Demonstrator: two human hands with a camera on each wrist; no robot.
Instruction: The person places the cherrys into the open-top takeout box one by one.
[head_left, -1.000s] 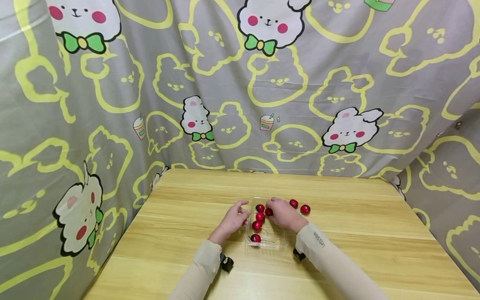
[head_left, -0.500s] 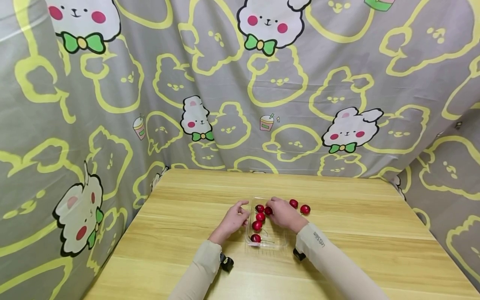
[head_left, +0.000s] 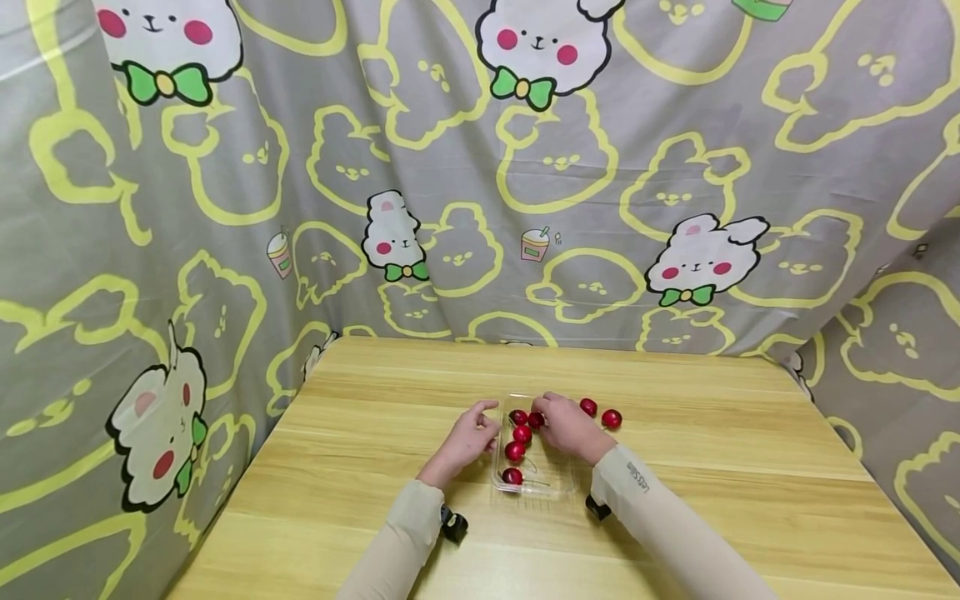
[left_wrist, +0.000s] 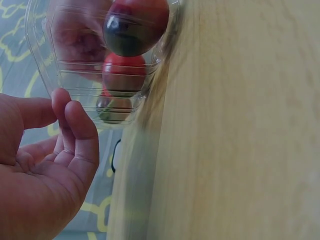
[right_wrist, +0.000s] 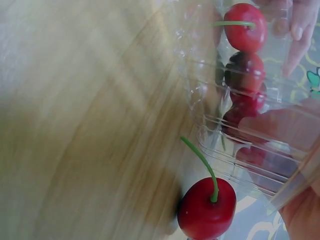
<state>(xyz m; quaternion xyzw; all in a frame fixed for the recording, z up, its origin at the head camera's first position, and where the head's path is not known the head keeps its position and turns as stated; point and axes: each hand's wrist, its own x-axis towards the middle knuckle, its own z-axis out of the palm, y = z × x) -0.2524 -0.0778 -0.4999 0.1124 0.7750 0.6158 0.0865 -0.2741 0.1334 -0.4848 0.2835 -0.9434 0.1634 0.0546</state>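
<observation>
Left hand (head_left: 468, 437): at the plastic box's left side, fingers loosely bent, a gap between forefinger and thumb; whether the fingertips touch the wall or stop just beside it, I cannot tell.
Right hand (head_left: 567, 427): reaches into the far right part, finger and thumb pinching the held cherry (head_left: 536, 421).
Plastic box (head_left: 557, 480): clear, upright on the wooden table (head_left: 375, 392), between the hands.
Cherries inside: besides the held one, four along the left side: far cherry (head_left: 518, 418), two middle cherries (head_left: 522, 434) close by, and near cherry (head_left: 512, 477), set apart, stem pointing right.
Cherries outside: two loose cherries (head_left: 612, 419) on the table, right of the plastic box, past the right hand.
Sleeves (head_left: 660, 517): pale, the right one lettered.
Curtain (head_left: 465, 167): grey, with yellow outlines and white rabbits, beyond the table.
</observation>
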